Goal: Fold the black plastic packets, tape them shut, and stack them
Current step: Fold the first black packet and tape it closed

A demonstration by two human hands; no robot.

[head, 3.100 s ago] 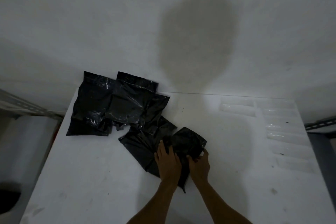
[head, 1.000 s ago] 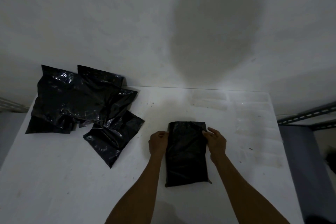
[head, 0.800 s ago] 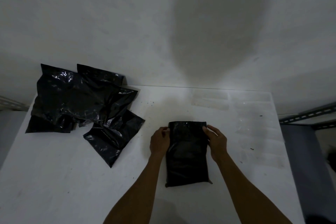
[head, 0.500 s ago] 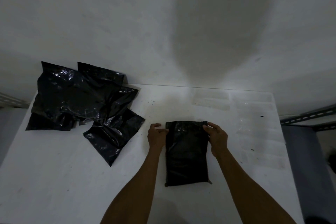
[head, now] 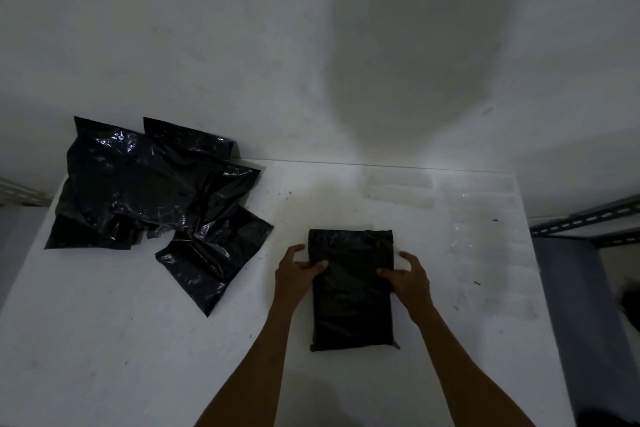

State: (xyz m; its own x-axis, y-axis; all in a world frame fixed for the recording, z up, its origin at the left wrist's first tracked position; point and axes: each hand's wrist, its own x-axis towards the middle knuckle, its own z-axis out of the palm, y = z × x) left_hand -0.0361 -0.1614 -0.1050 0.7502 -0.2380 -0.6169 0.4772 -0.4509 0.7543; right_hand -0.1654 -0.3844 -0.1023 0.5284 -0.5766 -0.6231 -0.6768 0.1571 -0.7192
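Two bare arms come up from the bottom of the frame and reach over the white table [head: 138,357]. The left hand [head: 298,274] grips the left edge of the folded black packet [head: 351,302]. Its thumb lies flat on top of the packet, and its fingers curl at the side. The right hand [head: 408,279] grips the right edge the same way, thumb on top and fingers bent beside the edge. Both hands hold the packet a little above its middle.

The packet lies flat on the table, just right of the center of the frame, with its long side pointing away from the person. Its top end looks folded over.

Farther back, in the left part of the frame, sits a pile of black packets [head: 149,198]. They are shiny and crinkled and lie on top of each other, well apart from the hands.

On the right side of the table lie clear tape strips [head: 398,189], faint and hard to see.

Behind the table is a pale wall [head: 173,45] with a big dark shadow [head: 415,55] on it. A metal rail [head: 588,217] shows at the right edge.
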